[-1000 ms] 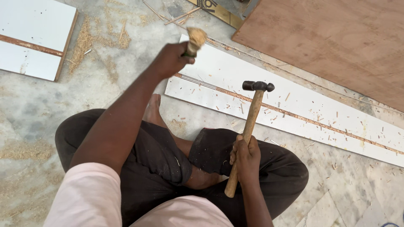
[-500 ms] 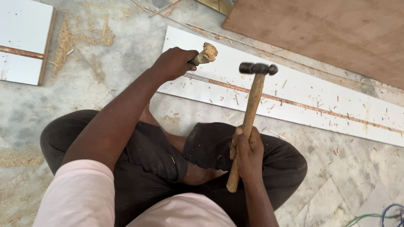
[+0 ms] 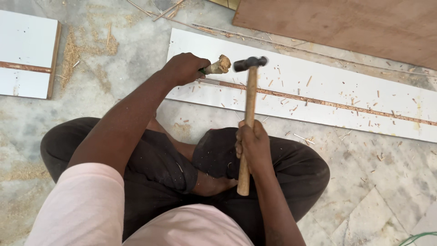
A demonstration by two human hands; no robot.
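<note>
Since half a second ago the hammer (image 3: 248,114) has been swung in — its head now just beside the chisel (image 3: 217,66) butt. Chisel is gripped by the left hand (image 3: 184,68), slanting down-left onto the white panel (image 3: 318,86); hammer handle is clenched by the right hand (image 3: 253,146).

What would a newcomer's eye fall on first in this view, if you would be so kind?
Most likely the hammer, held upright in the right hand at the centre, its dark head beside the frayed chisel handle gripped by the left hand. Behind them a long white board with a brown groove lies on the chip-strewn floor.
</note>
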